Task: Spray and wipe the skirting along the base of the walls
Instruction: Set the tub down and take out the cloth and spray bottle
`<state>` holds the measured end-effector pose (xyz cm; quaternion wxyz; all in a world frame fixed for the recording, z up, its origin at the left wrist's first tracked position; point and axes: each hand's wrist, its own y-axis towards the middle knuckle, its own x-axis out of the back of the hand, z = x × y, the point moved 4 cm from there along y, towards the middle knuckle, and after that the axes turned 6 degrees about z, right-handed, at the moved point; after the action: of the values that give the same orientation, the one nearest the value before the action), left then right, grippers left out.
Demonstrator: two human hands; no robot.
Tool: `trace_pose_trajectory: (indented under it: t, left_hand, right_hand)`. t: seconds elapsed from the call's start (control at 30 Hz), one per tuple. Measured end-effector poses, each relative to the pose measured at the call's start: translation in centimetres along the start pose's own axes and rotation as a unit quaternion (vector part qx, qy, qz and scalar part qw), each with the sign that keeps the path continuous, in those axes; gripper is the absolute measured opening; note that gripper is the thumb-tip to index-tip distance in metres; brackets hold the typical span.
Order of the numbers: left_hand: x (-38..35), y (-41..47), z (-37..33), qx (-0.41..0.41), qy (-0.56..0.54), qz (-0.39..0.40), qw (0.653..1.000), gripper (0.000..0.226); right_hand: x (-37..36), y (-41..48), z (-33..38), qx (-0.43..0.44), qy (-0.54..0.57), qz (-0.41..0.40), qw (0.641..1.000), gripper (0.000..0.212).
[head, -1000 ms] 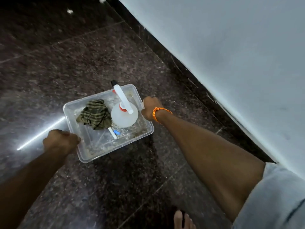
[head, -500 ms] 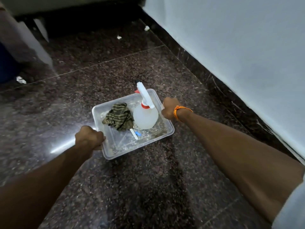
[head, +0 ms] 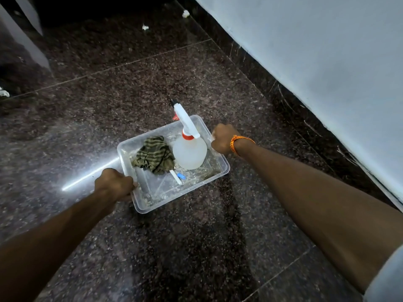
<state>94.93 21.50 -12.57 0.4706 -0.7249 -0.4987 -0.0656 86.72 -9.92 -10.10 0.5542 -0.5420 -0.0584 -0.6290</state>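
A clear plastic tub is low over the dark granite floor. My left hand grips its near-left rim and my right hand, with an orange wrist thread, grips its far-right rim. Inside stand a white spray bottle with a red collar and a crumpled green striped cloth. A small white stick and a blue bit lie on the tub's bottom. The dark skirting runs diagonally along the base of the pale wall on the right.
The pale wall fills the upper right. White scraps lie on the floor farther along near the skirting. A bright light streak reflects off the floor left of the tub. Dark furniture legs stand at the top left.
The view has advanced along the wall with the tub carried in both hands. The white scraps and the far dark edge have come into sight. Both grips are unchanged.
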Motion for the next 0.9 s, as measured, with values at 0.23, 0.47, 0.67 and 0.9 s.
trace_pose_trajectory:
  t: [0.23, 0.47, 0.67, 0.9]
  left_hand:
    - [0.0, 0.0, -0.1, 0.002, 0.012, -0.002, 1.000, 0.012]
    - [0.1, -1.2, -0.8, 0.007, 0.068, 0.005, 0.998, 0.026]
    - [-0.1, -3.6, -5.2, -0.227, 0.380, -0.104, 0.890, 0.084]
    - [-5.0, -0.7, -5.9, -0.308, 0.457, 0.036, 0.834, 0.108]
  right_hand:
    - [-0.3, 0.0, 0.0, -0.012, 0.000, -0.007, 1.000, 0.024]
    - [-0.2, -0.7, 0.5, -0.022, -0.023, -0.011, 0.999, 0.029]
    - [-0.1, -0.2, 1.6, 0.068, -0.019, -0.028, 0.997, 0.098]
    - [-0.4, -1.3, 3.9, 0.217, 0.156, -0.002, 0.964, 0.135]
